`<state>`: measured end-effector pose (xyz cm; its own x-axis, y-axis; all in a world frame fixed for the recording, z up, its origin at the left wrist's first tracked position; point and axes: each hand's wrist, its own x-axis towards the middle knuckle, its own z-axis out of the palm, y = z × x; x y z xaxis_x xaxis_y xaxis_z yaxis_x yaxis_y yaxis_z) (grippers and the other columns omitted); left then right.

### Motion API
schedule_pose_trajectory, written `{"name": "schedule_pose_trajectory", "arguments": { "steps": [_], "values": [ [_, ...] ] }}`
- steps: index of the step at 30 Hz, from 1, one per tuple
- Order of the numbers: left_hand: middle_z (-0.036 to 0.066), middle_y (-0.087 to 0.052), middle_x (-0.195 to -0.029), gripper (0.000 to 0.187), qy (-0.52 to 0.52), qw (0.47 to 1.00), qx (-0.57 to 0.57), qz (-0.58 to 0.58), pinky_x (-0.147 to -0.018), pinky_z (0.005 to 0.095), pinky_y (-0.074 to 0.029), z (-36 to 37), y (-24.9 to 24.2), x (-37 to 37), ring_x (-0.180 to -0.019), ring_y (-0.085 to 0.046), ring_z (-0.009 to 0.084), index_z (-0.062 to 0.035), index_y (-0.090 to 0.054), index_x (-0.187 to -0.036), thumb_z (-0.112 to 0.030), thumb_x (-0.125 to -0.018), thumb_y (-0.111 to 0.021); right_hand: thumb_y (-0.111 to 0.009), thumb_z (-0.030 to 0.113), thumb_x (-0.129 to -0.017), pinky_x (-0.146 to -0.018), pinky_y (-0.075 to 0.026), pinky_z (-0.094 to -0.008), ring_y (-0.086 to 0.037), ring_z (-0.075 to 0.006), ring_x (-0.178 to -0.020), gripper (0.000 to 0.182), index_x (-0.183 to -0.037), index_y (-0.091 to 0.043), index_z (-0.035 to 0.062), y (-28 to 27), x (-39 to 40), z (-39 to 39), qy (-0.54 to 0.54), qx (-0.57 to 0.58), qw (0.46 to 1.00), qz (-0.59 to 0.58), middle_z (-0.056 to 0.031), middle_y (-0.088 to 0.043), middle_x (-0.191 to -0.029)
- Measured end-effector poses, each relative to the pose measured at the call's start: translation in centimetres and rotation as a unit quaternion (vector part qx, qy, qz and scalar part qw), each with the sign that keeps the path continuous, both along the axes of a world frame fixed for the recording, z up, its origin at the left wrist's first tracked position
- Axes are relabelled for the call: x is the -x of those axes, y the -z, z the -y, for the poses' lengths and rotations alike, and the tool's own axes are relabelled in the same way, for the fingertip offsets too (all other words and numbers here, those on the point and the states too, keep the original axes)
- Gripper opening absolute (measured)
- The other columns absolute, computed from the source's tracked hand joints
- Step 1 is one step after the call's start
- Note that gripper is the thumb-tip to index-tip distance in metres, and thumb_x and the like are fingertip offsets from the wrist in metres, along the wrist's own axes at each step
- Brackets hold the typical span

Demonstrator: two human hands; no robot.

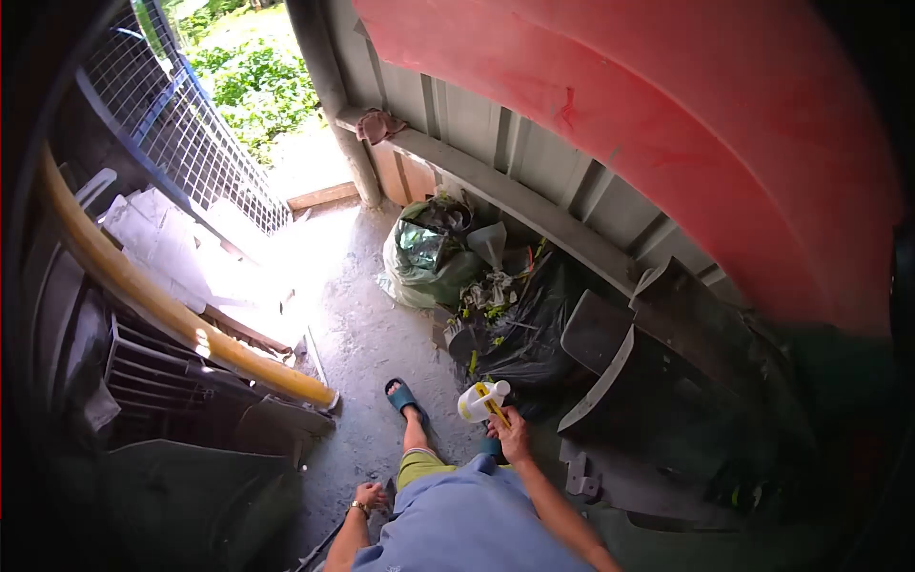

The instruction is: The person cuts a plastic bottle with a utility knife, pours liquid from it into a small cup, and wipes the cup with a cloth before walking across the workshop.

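Observation:
My right hand (pixel 513 437) is closed in front of my body, holding a white plastic bottle (pixel 474 404) with a white cap. A slim yellow piece (pixel 496 411) lies along the bottle beside my fingers. Lower left, my left hand (pixel 371 496) hangs near my waist with its fingers curled in, a watch on the wrist. A dark, thin, long thing (pixel 322 545) shows beside the left forearm; I cannot tell whether that hand holds it. Past the bottle lies a black plastic bag (pixel 534 334) with scraps on it.
A pale green rubbish bag (pixel 419 257) stands by the metal wall (pixel 467 110). Dark curved panels (pixel 648 410) lean at right under a large red panel (pixel 667 124). At left a yellow pole (pixel 181 315) slants across racks. Concrete floor (pixel 362 334) runs to a bright opening beside a mesh gate (pixel 195 129).

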<state>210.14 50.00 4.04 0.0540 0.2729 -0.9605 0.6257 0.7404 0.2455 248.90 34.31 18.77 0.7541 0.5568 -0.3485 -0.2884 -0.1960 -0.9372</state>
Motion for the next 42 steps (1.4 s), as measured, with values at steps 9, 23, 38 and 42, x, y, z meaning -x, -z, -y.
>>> {"name": "schedule_pose_trajectory", "arguments": {
  "steps": [9, 23, 38, 42],
  "values": [
    [0.009, -0.064, -0.075, 0.022, 0.087, 0.986, -0.099, 0.098, -0.046, 0.0292, -0.047, -26.0, -3.4, -8.2, -0.055, -0.060, 0.0157, -0.0048, -0.056, -0.091, -0.026, -0.087, -0.059, -0.059, 0.018, -0.088, -0.056, -0.046, -0.0209, -0.055, -0.0074, -0.060, 0.016, -0.092, -0.057, 0.0031, 3.5, -5.2, -11.9, 0.151, 0.013, 0.987, -0.056, -0.0025, -0.059, -0.072],
    [0.008, -0.062, -0.072, 0.018, 0.032, 0.987, -0.156, 0.006, -0.048, 0.0262, -0.048, -34.5, -11.8, -6.2, -0.057, -0.058, 0.0125, -0.0025, -0.055, -0.092, -0.020, -0.088, -0.058, -0.060, 0.022, -0.088, -0.056, -0.041, -0.0205, -0.051, -0.0050, -0.060, 0.019, -0.096, -0.057, 0.0056, 9.7, -21.5, -24.6, 0.113, -0.030, 0.993, -0.034, 0.0009, -0.055, -0.073],
    [0.014, -0.065, -0.079, 0.025, -0.007, 0.997, -0.065, -0.048, -0.059, 0.0324, -0.054, -22.5, -11.4, -4.7, -0.067, -0.065, 0.0216, 0.0008, -0.056, -0.097, -0.022, -0.088, -0.059, -0.059, 0.024, -0.088, -0.055, -0.043, -0.0224, -0.051, -0.0061, -0.059, 0.020, -0.095, -0.056, 0.0051, 9.5, -32.3, -31.2, 0.123, -0.064, 0.990, -0.025, 0.0003, -0.054, -0.071],
    [0.011, -0.065, -0.078, 0.022, -0.008, 0.996, -0.082, -0.037, -0.050, 0.0291, -0.050, -24.0, -11.9, -6.4, -0.063, -0.064, 0.0191, -0.0023, -0.054, -0.096, -0.023, -0.089, -0.057, -0.060, 0.026, -0.086, -0.048, -0.041, -0.0242, -0.053, -0.0100, -0.051, 0.022, -0.085, -0.058, 0.0039, 13.9, -35.9, -26.1, 0.129, 0.023, 0.987, -0.092, -0.0019, -0.056, -0.063]
  ]
}}
